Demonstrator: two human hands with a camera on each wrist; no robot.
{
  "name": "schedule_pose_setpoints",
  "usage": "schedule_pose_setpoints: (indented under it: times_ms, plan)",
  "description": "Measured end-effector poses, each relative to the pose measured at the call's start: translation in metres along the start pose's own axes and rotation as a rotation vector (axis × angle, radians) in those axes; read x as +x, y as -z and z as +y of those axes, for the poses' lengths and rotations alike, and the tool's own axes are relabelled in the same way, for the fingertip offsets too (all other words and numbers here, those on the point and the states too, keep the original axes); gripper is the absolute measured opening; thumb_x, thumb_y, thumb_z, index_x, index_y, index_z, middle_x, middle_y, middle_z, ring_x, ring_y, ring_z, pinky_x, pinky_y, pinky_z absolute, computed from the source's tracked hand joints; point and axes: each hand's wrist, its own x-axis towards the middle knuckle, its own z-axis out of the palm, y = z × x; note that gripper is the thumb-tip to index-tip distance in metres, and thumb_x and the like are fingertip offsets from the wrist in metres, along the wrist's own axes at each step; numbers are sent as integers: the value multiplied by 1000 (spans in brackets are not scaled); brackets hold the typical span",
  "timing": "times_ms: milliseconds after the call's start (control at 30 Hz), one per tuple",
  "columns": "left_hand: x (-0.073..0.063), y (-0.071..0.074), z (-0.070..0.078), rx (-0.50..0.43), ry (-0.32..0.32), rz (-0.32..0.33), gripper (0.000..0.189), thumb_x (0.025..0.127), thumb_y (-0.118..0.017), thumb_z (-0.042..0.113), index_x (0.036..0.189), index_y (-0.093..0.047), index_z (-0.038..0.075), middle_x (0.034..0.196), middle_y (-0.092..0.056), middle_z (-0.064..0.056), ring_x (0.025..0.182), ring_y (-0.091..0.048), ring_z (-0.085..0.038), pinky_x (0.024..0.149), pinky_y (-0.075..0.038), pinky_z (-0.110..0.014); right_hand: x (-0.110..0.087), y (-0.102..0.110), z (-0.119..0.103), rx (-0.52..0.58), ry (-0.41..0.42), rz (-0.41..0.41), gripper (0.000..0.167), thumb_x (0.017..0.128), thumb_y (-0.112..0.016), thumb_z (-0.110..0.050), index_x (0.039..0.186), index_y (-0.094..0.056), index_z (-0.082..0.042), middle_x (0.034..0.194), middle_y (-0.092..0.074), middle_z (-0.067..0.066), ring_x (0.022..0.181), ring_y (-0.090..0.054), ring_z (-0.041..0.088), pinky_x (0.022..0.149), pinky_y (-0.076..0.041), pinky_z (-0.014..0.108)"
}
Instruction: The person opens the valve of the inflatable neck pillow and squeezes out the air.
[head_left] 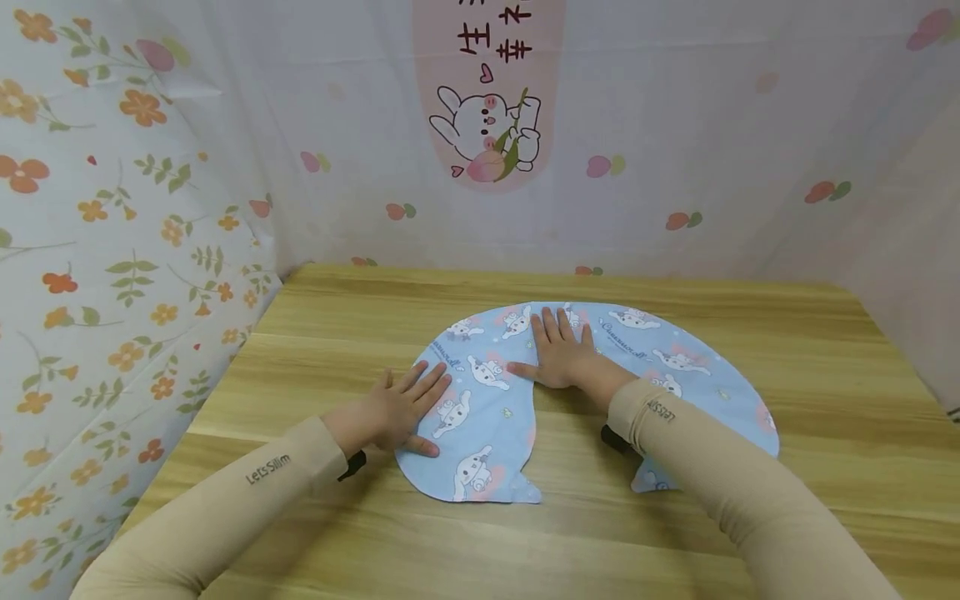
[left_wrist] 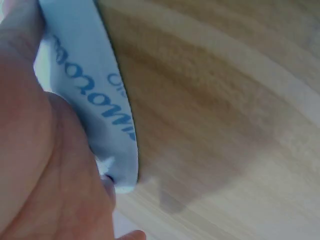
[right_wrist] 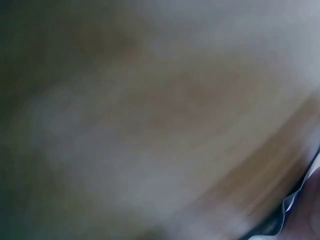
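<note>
A light blue, U-shaped piece of cloth [head_left: 480, 425] printed with white long-eared cartoon figures lies spread on the wooden table, its two ends toward me. My left hand [head_left: 401, 410] lies with fingers spread over its left edge, the thumb near the lower left side. On the upper middle of the cloth, by the inner curve, rests my right hand [head_left: 562, 354], fingers straight and thumb stretched left. My right forearm hides part of the cloth's right arm. In the left wrist view the cloth's edge [left_wrist: 100, 100] with blue lettering shows beside the palm. The right wrist view is mostly blurred.
The wooden table [head_left: 300, 350] stretches around the cloth on all sides. A flower-printed curtain [head_left: 135, 208] hangs at the left, and a pale sheet [head_left: 675, 125] with a rabbit picture [head_left: 487, 125] hangs behind the table. Dark straps [head_left: 352, 465] sit at both wrists.
</note>
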Motion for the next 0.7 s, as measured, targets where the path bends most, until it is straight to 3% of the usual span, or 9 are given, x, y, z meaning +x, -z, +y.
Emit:
schedule_pose_setpoints:
  times_ms: [100,233,333,467,700]
  plan:
    - [2,5,-2,-34,-13,39,101,93,-49,66,160,-1,8,169,7,-10,155,7,-34,118,-13,-69,1,2,2,7,36,16,102,94,-33,-75,158,15,-10,165,21,11,152,20,35,118,7,68]
    - [12,8,4,-93,-48,99,103,94,-48,66,159,1,4,168,9,-13,155,9,-33,119,-12,-68,3,2,-7,-5,173,30,100,95,-37,-71,159,11,-12,166,19,9,153,20,33,117,8,70]
    - [21,10,14,-105,-70,88,110,90,-50,71,159,4,5,167,12,-11,155,12,-30,121,-9,-65,4,1,-16,-8,248,10,97,95,-39,-70,160,7,-14,167,17,7,153,19,32,117,6,70]
    - [33,13,21,-91,-41,39,121,81,-56,77,160,7,10,166,17,-9,154,15,-28,122,-7,-62,6,-1,-21,-39,247,-28,94,95,-37,-71,160,7,-20,167,17,3,154,16,31,118,1,70]
    - [43,16,9,-59,40,-19,134,72,-63,81,159,14,12,163,25,-13,152,21,-34,120,-11,-65,10,2,-26,-72,206,-71,89,94,-32,-75,159,10,-32,165,23,1,152,19,38,118,0,70]
